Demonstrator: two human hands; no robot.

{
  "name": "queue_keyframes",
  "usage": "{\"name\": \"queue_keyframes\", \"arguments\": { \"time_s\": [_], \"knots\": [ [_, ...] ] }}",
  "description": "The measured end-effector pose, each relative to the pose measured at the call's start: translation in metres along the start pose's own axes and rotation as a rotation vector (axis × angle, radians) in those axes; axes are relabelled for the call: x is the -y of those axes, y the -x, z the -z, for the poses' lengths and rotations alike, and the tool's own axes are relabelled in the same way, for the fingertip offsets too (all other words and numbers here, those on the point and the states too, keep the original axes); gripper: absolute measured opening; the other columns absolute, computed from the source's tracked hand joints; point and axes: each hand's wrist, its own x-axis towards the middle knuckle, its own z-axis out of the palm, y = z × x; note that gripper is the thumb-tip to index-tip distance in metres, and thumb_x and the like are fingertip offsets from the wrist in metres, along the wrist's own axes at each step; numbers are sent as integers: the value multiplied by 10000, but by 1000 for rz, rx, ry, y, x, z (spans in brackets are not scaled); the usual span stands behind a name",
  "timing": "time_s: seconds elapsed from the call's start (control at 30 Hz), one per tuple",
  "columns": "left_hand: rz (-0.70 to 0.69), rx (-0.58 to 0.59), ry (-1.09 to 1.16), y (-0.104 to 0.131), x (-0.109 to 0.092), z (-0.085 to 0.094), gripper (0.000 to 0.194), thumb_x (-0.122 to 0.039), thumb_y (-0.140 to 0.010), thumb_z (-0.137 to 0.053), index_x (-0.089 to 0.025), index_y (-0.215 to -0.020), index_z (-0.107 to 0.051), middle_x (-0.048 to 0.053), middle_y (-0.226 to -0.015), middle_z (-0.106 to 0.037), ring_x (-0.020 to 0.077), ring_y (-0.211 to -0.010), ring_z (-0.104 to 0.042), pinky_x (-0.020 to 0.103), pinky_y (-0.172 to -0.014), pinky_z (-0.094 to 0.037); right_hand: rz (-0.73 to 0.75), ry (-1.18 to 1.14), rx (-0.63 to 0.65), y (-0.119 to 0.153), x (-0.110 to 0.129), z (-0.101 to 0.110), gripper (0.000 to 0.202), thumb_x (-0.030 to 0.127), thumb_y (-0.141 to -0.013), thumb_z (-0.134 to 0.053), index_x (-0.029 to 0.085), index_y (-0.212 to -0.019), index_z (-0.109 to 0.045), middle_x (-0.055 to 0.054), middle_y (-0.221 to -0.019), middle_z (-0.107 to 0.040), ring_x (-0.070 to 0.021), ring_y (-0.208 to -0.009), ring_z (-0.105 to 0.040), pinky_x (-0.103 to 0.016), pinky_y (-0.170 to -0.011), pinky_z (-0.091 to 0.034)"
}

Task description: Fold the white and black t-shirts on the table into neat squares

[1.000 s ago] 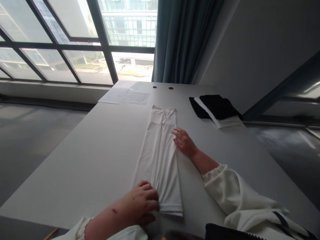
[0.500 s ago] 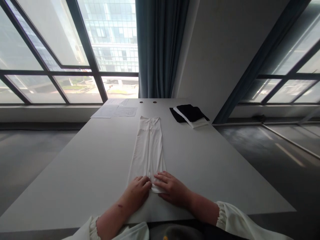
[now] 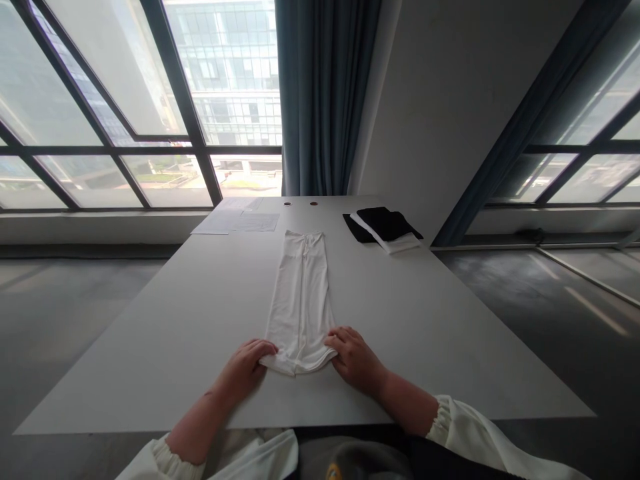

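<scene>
White trousers (image 3: 303,287) lie lengthwise on the table, with a drawstring at the far waist end and the legs one beside or over the other. My left hand (image 3: 249,363) pinches the left corner of the near hem, thumb beneath and fingers on top. At the right corner of that hem, my right hand (image 3: 354,357) has its fingers closed on the cloth. Between the two hands the near edge sags in a slight curve just off or on the tabletop; I cannot tell which.
The white table (image 3: 165,347) reaches toward the window. Folded black and white garments (image 3: 385,227) are stacked at its far right. Sheets of paper (image 3: 235,220) lie at the far left, near two round cable holes. A blue curtain (image 3: 320,100) hangs behind.
My hands have moved apart from the middle of the hem to its two corners, and both now grip the cloth. The near edge has spread out and shifted slightly away from me.
</scene>
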Motion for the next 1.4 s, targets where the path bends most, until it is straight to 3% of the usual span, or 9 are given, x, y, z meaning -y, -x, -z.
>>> {"name": "queue_keyframes", "arguments": {
  "time_s": [0.2, 0.33, 0.57, 0.7, 0.8, 0.93, 1.03, 1.17, 1.4],
  "knots": [
    [98, -74, 30, -6, -5, 3, 354, -121, -788, -532, -223, -1054, -742, 73, -1114, -799, 241, -1073, -735, 395, -1005, -551, -5, 14, 93, -1, 2, 2, 493, 333, -897, -744, 219, -1374, -687, -181, -1466, -613, -380, -1376, -547, -647, -1233, -322],
    [76, -41, 41, -6, -7, 8, 302, -250, -942, -539, -234, -1122, -780, 88, -1111, -806, 239, -1055, -745, 386, -1003, -554, 118, -31, 136, 0, -8, -2, 459, 246, -923, -692, 282, -1380, -706, -131, -1522, -621, -356, -1465, -502, -655, -1256, -284],
    [-48, 79, -124, 0, -3, 8, 436, -60, -735, -546, -260, -1058, -760, 53, -1310, -772, 254, -1273, -661, 464, -1143, -462, 256, -170, 101, 6, -25, 4, 275, 175, -965, -608, 253, -1184, -756, -107, -1326, -763, -258, -1320, -662, -574, -1243, -351],
    [-131, 113, -114, 4, -13, 9, 254, -188, -940, -545, -258, -1091, -736, 64, -1330, -766, 238, -1277, -668, 451, -1162, -448, 232, -292, 78, 9, -25, 15, 232, 287, -1033, -560, 238, -1174, -737, -111, -1201, -802, -241, -1206, -729, -547, -1231, -393],
    [-159, 107, -58, 7, -25, 10, 264, -280, -1045, -481, -255, -1144, -724, 71, -1211, -804, 209, -1148, -732, 434, -1182, -441, 223, -365, 58, 14, -21, 23, 266, 374, -1066, -518, 250, -1134, -743, -79, -1041, -820, -226, -1014, -776, -513, -1199, -451],
    [-69, 39, -6, 12, -41, 13, 301, -343, -1062, -462, -242, -1133, -736, 75, -1027, -813, 208, -988, -751, 362, -1020, -553, 54, -418, -3, 20, -14, 36, 325, 468, -1073, -516, 258, -1016, -757, -53, -885, -796, -215, -788, -739, -371, -863, -607],
    [31, 14, 33, 7, -49, 18, 310, -397, -1057, -464, -242, -1081, -731, 53, -944, -796, 195, -865, -727, 301, -836, -570, -123, -450, -45, 15, -9, 47, 375, 526, -1065, -525, 250, -956, -754, -12, -740, -723, -177, -630, -635, -289, -638, -529],
    [122, -3, 72, -18, -44, 21, 315, -439, -1032, -472, -231, -1065, -707, 4, -789, -727, 154, -672, -624, 264, -704, -504, -238, -517, -60, -14, -14, 53, 400, 551, -1031, -552, 222, -908, -745, 12, -716, -681, -166, -648, -606, -264, -638, -487],
    [289, -94, 32, -74, -5, 9, 328, -481, -1024, -425, -233, -868, -572, -23, -689, -584, 160, -655, -511, 269, -647, -399, -323, -359, -109, -73, -52, 34, 338, 446, -1022, -508, 213, -920, -730, -13, -807, -741, -199, -765, -674, -276, -722, -483]
  ]
}}
